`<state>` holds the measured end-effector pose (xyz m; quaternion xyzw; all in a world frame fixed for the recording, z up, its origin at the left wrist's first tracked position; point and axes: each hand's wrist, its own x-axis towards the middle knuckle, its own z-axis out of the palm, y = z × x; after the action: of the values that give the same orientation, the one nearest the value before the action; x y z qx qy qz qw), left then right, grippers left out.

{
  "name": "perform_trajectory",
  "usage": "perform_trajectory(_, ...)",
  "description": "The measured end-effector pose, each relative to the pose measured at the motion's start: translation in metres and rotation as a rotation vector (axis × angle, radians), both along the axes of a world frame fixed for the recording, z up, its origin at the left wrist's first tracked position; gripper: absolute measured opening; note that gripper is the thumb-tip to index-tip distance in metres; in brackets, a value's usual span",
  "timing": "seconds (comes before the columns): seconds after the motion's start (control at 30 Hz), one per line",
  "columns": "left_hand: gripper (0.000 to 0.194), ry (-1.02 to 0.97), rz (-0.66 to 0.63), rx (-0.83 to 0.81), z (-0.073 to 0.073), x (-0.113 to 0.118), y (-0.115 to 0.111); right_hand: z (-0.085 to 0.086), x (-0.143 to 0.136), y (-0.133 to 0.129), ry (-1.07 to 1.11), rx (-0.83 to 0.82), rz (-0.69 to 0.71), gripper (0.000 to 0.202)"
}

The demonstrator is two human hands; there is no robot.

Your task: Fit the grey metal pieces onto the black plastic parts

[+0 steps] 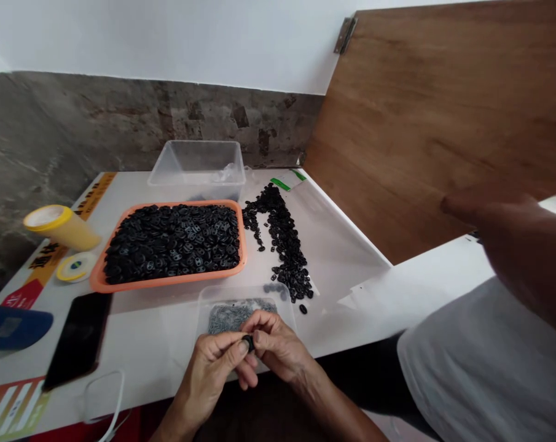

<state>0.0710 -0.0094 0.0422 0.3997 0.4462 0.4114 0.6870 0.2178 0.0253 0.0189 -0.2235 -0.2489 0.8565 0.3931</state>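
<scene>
Fingertips to fingertips, my left hand [213,361] and right hand [278,345] meet on the near side of the orange tray [242,236], off its right end. Left thumb and forefinger pinch a small black piece [249,341]; my right thumb and bent forefinger sit at its other edge, though whether they clasp it or something smaller, I cannot tell. Both wrists slant inward from below.

One piece is in hand, and by my judgement only partway worked; which of the others, if any, are finished cannot be made out.

Partly behind my fingers, just nearer than the tray, a clear container [234,292] holds grey metal bits [229,314]. A dark phone [78,341] lies off the tray's near left corner. Heaped black pieces [171,239] fill the tray itself, and loose black pieces [284,236] trail along its right. A yellow cup [68,227] leans at its left. Beyond the tray stands a clear bin [180,162]; far right of it, a wooden panel [443,123].
</scene>
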Motion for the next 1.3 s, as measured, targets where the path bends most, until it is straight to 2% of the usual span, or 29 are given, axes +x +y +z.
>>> perform_trajectory(0.2, 0.028, -0.162, 0.123, -0.151, 0.005, -0.003, -0.003, 0.002, -0.006, -0.006, -0.007, 0.007, -0.049, 0.027)
perform_trajectory(0.33, 0.028, -0.194, 0.171, -0.165, 0.008, -0.006, -0.003, 0.005, -0.008, -0.009, -0.085, 0.085, -0.06, 0.028)
perform_trajectory(0.57, 0.033, -0.187, 0.201, -0.105, -0.008, 0.002, -0.009, 0.005, -0.006, -0.007, -0.378, 0.34, -0.074, 0.018)
perform_trajectory(0.67, 0.035, -0.15, 0.28, -0.1, -0.011, 0.001, -0.008, 0.005, -0.005, -0.005, -0.544, 0.465, -0.085, 0.019)
perform_trajectory(0.8, 0.03, -0.076, 0.519, -0.032, -0.004, -0.026, 0.017, 0.0, 0.0, -0.001, -0.737, 0.58, -0.119, 0.021)
perform_trajectory(0.97, 0.027, 0.052, 0.789, 0.133, 0.007, -0.085, 0.089, -0.003, 0.011, 0.004, -0.8, 0.576, -0.166, 0.021)
perform_trajectory(1.03, 0.029, 0.124, 0.848, 0.195, 0.008, -0.101, 0.118, 0.001, 0.021, 0.007, -0.89, 0.636, -0.272, 0.02)
perform_trajectory(1.1, 0.033, 0.207, 0.864, 0.243, 0.006, -0.109, 0.136, 0.005, 0.037, 0.014, -1.075, 0.716, -0.444, 0.02)
perform_trajectory(1.2, 0.036, 0.333, 0.843, 0.307, 0.001, -0.102, 0.131, 0.003, 0.065, 0.033, -1.452, 0.785, -0.643, 0.026)
perform_trajectory(1.3, 0.032, 0.427, 0.73, 0.33, -0.007, -0.078, 0.095, -0.006, 0.088, 0.062, -1.629, 0.795, -0.641, 0.029)
